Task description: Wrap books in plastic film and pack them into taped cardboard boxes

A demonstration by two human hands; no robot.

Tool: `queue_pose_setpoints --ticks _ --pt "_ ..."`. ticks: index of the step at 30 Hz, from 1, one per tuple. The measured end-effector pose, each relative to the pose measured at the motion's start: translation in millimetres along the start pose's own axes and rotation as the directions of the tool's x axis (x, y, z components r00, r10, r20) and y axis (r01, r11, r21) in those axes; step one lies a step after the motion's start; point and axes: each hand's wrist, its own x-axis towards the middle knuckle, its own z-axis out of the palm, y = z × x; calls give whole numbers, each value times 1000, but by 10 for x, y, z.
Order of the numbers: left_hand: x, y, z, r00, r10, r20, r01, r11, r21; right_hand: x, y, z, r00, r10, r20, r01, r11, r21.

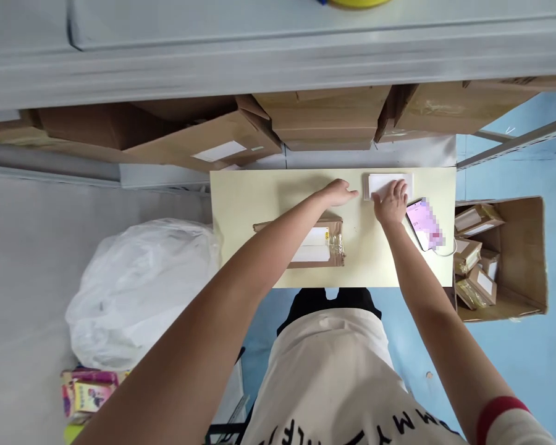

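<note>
My right hand lies on a stack of white paper slips at the table's far edge, fingers spread over the top slips. Just left of that stack, my left hand hovers above the table with thumb and fingers apart and nothing visible in it. Under my left forearm rests a brown cardboard parcel with a white label and clear tape, partly covered by the arm. A phone with a lit pink screen lies beside my right wrist, a white cable at its lower end.
The pale yellow table stands before me. Behind it, large cardboard boxes line a shelf under a grey beam. At right, an open carton holds several taped parcels. A white plastic bag sits on the left floor.
</note>
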Motion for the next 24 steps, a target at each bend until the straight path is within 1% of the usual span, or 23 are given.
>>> queue_pose_setpoints --ticks 2,5,6,8,10,14,16,18,20,21,24 --pt "163 24 137 999 -47 10 48 988 -146 -102 -66 38 999 -43 -1 43 999 -6" --pt "327 45 310 991 -132 -29 109 910 -401 -208 -130 62 993 -115 -8 115 993 9" --pt "362 43 348 985 -167 -49 126 877 -463 -229 -136 63 991 -133 -16 133 991 19" --pt "402 23 386 973 -215 -87 136 834 -535 -255 -122 53 985 -169 -34 170 985 39" --pt "406 -15 377 971 -206 -122 106 828 -550 -271 -78 26 973 -221 -62 224 973 59" --pt "331 -66 266 974 -113 -196 -2 860 -510 -280 41 -103 926 -349 -146 359 932 47" --pt "263 -57 185 974 -63 -217 -51 874 -482 -257 94 -211 904 -377 -200 390 921 24" --pt "190 -35 102 973 3 -231 -109 887 -449 -204 144 -343 891 -374 -258 395 918 32" --pt "132 -20 34 969 68 -238 -166 893 -419 -126 200 -481 890 -352 -291 389 918 81" --pt "114 -20 12 966 97 -239 -191 892 -410 -81 231 -546 895 -341 -289 386 915 117" --pt "118 -62 -2 957 162 -240 -251 878 -408 44 326 -704 915 -337 -223 385 896 222"
